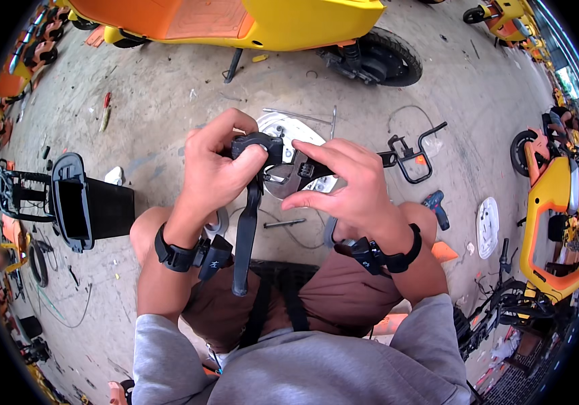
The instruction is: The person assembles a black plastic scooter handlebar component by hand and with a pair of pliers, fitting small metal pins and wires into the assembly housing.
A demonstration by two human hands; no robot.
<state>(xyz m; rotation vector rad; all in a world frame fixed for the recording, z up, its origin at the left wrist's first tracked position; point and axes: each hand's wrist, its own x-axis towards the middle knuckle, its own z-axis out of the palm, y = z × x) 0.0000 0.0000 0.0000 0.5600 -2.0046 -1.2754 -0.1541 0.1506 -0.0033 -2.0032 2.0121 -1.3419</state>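
Apparently, fitting a wrench to a brake-lever assembly is the step in hand; the next move likely calls for snug jaws and a steady counter-hold. Left of centre, the left hand [212, 162] curls firmly around the black brake lever [245, 236], thumb on top, its blade hanging toward the near side. Just right, the right hand [353, 175] has the adjustable wrench [288, 185], thumb and forefinger parted about its head, wrist angled inward. Whether the wrench grips the lever, I cannot tell.

Can make out one small white character [215, 264] on the black left wrist module [209, 254], facing up, and a second white mark [367, 263], slanted and less clear, on the black right wrist module [368, 252].
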